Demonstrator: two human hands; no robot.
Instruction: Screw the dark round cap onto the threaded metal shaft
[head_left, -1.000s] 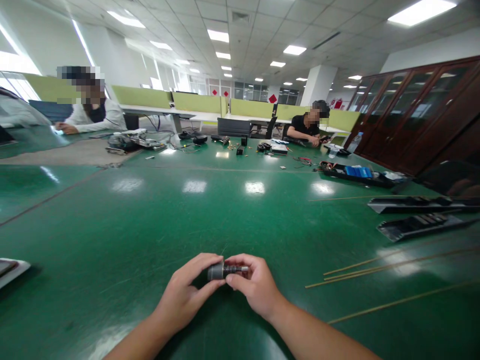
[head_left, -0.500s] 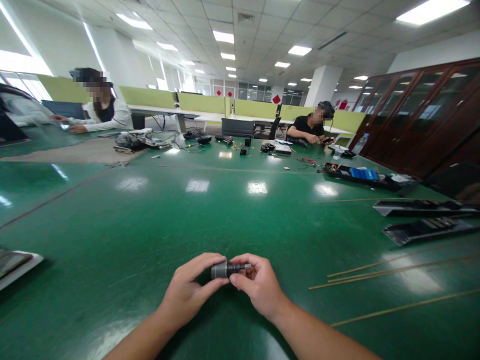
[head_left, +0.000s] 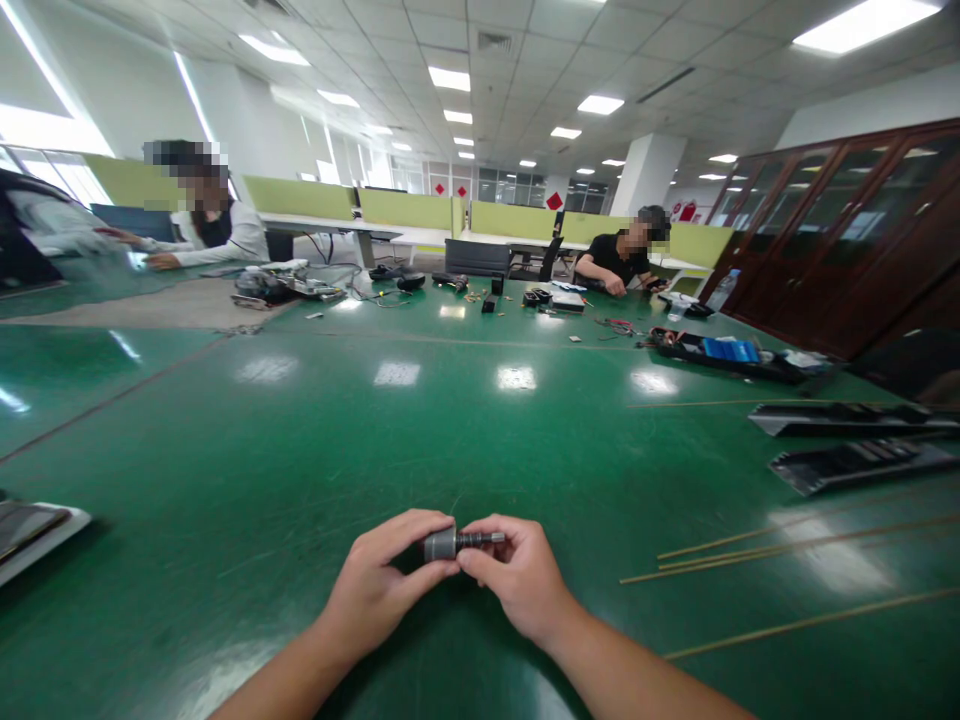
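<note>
Both hands met low over the green tabletop (head_left: 480, 420): the left hand (head_left: 382, 585) pinched the thick end of a small grey metal cylinder (head_left: 441, 545). The right hand (head_left: 517, 575) gripped its thin shaft (held level, just above the surface).

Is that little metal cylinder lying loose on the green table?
No, the left hand and right hand pinch the metal cylinder between them.

Big glossy green tabletop (head_left: 465, 430) with thin wooden rods (head_left: 757, 560) lying right of the hands, long black trays (head_left: 847, 440) further right and beyond, a white-edged tray (head_left: 37, 525) far left, plus small parts clutter (head_left: 540, 297) way across.
</note>
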